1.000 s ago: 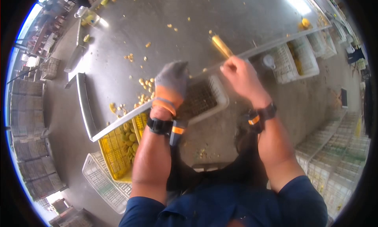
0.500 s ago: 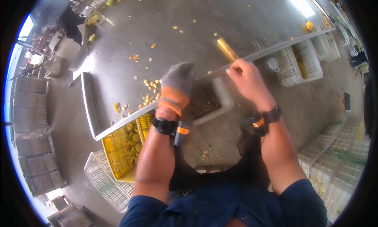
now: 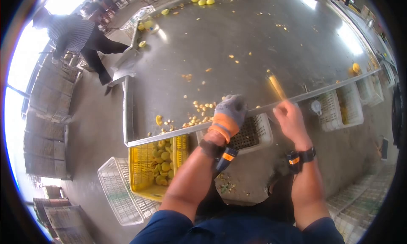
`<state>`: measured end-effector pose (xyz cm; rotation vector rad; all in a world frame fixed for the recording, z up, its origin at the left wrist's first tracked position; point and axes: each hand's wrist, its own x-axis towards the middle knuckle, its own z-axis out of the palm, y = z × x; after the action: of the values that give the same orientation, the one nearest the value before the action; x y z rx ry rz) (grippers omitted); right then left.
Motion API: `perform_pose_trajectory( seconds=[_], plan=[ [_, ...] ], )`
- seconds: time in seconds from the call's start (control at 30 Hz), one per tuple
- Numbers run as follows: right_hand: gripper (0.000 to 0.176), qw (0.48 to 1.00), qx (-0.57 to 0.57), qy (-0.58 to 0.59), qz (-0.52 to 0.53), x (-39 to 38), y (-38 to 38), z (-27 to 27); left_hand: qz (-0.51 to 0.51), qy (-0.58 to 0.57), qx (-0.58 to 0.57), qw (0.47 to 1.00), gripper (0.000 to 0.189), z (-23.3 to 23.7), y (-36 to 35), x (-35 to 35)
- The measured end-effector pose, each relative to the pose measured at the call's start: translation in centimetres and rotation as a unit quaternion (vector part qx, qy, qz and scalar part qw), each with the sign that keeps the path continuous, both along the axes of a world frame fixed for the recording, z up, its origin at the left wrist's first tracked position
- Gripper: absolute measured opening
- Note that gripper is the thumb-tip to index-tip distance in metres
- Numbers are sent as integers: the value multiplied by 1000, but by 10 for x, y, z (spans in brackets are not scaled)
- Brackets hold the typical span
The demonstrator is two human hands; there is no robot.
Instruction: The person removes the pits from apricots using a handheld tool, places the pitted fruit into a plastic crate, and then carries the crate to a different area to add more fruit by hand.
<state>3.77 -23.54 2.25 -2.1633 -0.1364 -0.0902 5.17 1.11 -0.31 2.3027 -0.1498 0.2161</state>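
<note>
My left hand [image 3: 231, 113], in a grey and orange glove, is closed at the metal table's near edge. Its fingers are curled, and anything inside them is hidden. Small pale round pieces [image 3: 199, 112] lie on the tabletop just left of the glove. My bare right hand [image 3: 291, 120] is wrapped round the lower end of a yellow-handled tool [image 3: 277, 88]. The tool points up and away over the table, with a thin metal tip that is blurred. The hands are apart.
The metal table [image 3: 169, 57] has a raised rim. Below its near edge stand a yellow crate [image 3: 140, 170] of yellow-green fruit pieces, a dark-bottomed white crate [image 3: 266, 131] and another white crate [image 3: 330, 112]. A person [image 3: 78, 36] stands at the far left, near stacked crates [image 3: 44, 138].
The view has shifted, showing more of the table's far side. Both hands stay near the table edge, the left still closed and the right still holding the yellow-handled tool.
</note>
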Motion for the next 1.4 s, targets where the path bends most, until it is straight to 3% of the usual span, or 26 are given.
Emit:
perform_pose_trajectory(
  seconds=[0.53, 1.4],
  plan=[
    [18, 1000, 4, 14, 11, -26, -1, 3, 2, 4, -50, 999, 27, 4, -4, -28],
    [22, 999, -22, 25, 13, -24, 1, 0, -8, 22, -24, 999, 29, 9, -1, -29]
  ],
)
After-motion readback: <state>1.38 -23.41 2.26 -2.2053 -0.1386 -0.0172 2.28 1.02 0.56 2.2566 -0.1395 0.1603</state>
